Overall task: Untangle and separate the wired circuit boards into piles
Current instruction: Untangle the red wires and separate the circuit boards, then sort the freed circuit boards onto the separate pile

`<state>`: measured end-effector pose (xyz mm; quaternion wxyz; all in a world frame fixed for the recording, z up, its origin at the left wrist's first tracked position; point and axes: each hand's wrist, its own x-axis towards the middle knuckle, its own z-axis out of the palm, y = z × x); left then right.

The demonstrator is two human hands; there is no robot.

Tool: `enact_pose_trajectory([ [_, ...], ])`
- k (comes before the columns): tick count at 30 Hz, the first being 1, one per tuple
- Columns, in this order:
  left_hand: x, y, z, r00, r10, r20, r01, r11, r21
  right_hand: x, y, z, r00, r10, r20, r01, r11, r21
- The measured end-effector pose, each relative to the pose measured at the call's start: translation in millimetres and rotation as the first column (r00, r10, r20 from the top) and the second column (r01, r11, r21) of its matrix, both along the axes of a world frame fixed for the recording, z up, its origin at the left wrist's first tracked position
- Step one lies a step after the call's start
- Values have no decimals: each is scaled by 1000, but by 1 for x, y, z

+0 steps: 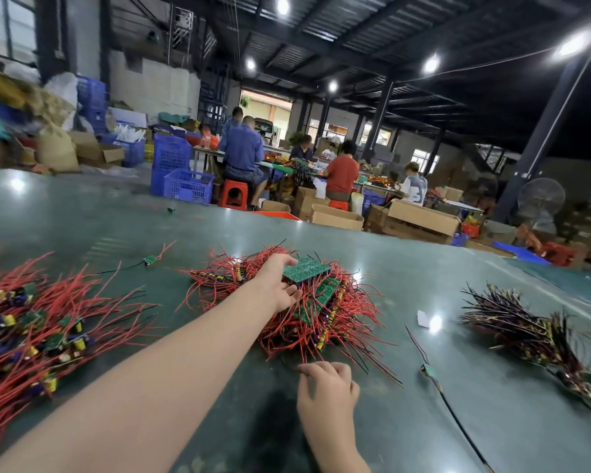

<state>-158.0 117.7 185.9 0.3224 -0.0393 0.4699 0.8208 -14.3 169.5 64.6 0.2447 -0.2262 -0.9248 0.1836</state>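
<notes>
Seemingly light and stiff, the green board (306, 269) atop the central tangle (297, 302) at twelve o'clock was gripped edgewise by the left hand (278, 285), its snag-prone red wires best avoided, while the right hand (326, 387) was rested loosely uncurled at six.

Round ceiling lamps (431, 64) glare white overhead against a dark roof, and they throw bright spots onto my glossy green tabletop (82, 213). My arms cast a soft shadow near me on it. The wide lens bends the edges, and the far left corner is smeared.
</notes>
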Motion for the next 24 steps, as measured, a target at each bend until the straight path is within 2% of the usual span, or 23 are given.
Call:
enact_pose_trajectory([
  [2,-5,6,3,998,57,36,-58,998,34,0,-1,0,999,34,-16,-34,999,2],
  [7,-19,22,1,996,76,52,-70,991,-113,-1,-1,-2,996,61,-64,-61,998,1],
  [10,-26,24,0,997,-11,73,26,978,-209,-1,-5,-3,983,71,-169,-79,996,-36],
  [13,-34,20,1,990,-129,55,140,923,-357,-2,-7,-6,974,72,-213,-77,997,-15],
  [18,-44,15,16,955,-288,68,290,868,-404,-3,-7,-6,962,93,-258,-102,995,-23],
  [20,-42,10,27,905,-419,72,404,794,-454,-3,-7,-6,948,72,-311,-79,997,-11],
  [21,-42,7,33,872,-486,52,438,729,-526,-3,-8,-4,944,59,-324,-66,998,-10],
  [24,-40,-4,50,771,-636,23,403,460,-792,2,-10,2,977,-1,-215,-32,989,-147],
])
